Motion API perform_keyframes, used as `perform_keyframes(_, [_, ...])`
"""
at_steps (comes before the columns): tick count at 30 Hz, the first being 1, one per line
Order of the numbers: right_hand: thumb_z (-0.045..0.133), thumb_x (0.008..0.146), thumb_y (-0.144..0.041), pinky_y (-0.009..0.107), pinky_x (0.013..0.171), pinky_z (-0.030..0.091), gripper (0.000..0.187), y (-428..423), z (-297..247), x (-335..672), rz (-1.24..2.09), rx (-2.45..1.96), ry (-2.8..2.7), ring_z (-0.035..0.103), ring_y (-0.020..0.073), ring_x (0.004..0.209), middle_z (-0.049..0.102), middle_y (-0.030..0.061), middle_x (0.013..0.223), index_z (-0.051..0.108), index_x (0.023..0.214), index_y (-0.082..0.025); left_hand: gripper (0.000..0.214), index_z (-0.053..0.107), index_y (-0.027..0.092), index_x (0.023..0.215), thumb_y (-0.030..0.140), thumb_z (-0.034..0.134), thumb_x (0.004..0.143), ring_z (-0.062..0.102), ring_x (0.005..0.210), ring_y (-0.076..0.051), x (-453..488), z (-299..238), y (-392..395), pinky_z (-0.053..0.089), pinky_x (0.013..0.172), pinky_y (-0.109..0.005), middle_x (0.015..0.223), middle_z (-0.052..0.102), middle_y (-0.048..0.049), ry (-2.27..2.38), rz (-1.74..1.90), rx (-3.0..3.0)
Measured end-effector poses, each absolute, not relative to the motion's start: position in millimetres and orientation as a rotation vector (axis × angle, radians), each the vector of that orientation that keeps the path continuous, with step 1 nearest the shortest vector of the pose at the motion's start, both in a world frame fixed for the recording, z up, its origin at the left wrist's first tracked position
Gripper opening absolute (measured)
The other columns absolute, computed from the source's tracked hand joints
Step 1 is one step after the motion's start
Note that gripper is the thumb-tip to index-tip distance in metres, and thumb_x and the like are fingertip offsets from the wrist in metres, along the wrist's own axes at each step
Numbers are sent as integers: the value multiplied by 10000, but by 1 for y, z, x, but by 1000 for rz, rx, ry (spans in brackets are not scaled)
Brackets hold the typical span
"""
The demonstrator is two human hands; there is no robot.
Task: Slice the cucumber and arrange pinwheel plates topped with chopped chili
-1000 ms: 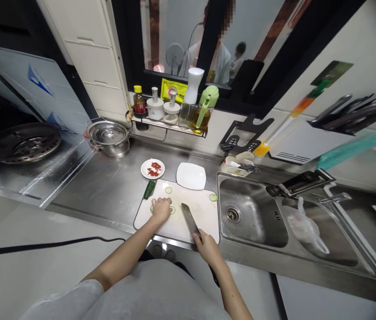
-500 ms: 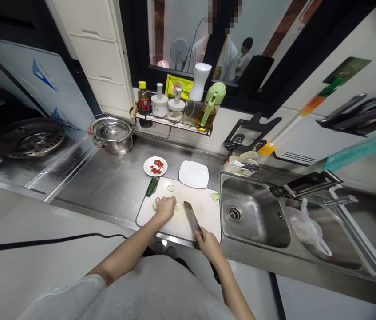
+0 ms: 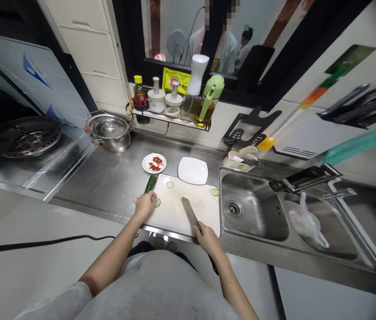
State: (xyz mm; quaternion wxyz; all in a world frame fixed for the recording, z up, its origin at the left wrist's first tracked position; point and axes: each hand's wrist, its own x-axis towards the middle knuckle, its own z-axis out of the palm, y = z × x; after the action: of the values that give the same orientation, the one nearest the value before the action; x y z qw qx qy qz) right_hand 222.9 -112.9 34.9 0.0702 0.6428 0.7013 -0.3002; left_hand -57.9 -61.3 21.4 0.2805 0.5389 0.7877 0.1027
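Observation:
My right hand (image 3: 206, 235) is wrapped round the handle of a kitchen knife (image 3: 190, 211), whose blade lies low over the white cutting board (image 3: 174, 222), pointing away from me. At the board's left edge, my left hand (image 3: 145, 206) has its fingers curled together; what they hold, if anything, is hidden. Thin cucumber slices (image 3: 157, 202) show right beside its fingertips. Just beyond that hand lies a dark green piece of cucumber (image 3: 151, 183). Another cucumber slice (image 3: 170, 185) rests near the board's back edge, and a cucumber end piece (image 3: 215, 192) sits at the right.
Behind the board are a plate of chopped red pieces (image 3: 154, 163) and a white square plate (image 3: 192, 170). A steel sink (image 3: 254, 209) adjoins on the right, a plastic bag (image 3: 307, 222) in its second basin. A lidded pot (image 3: 109, 131) and seasoning rack (image 3: 171, 119) stand behind.
My left hand has moved left across the board, towards the cucumber piece. The slice that lay by its right side is no longer visible there. My right hand keeps the knife in nearly the same place.

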Motion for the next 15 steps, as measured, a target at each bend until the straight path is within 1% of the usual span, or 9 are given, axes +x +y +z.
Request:
perform_keyframes(5, [347, 967, -364, 243, 635, 298, 304, -111, 37, 222, -900, 1924, 2111, 605, 192, 865, 682, 83, 913, 584, 994, -175, 139, 619, 255, 902, 229, 517, 812, 586, 965, -235, -58, 16, -59, 295, 833, -376, 918, 692, -24, 2136, 227, 1495])
perform_keyframes(9, [349, 969, -361, 244, 634, 296, 295, -112, 38, 221, -909, 1928, 2126, 602, 189, 850, 680, 78, 892, 582, 964, -179, 141, 637, 246, 885, 235, 520, 807, 555, 1014, -261, -57, 10, -62, 308, 852, -400, 1023, 667, -56, 2153, 198, 1549])
perform_keyframes(15, [354, 968, -368, 244, 639, 298, 296, -114, 36, 224, -907, 1953, 2113, 601, 195, 865, 680, 87, 909, 581, 968, -178, 220, 651, 273, 990, 330, 525, 819, 536, 1042, -271, -49, 10, -49, 326, 874, -413, 1084, 636, -65, 2147, 273, 1573])
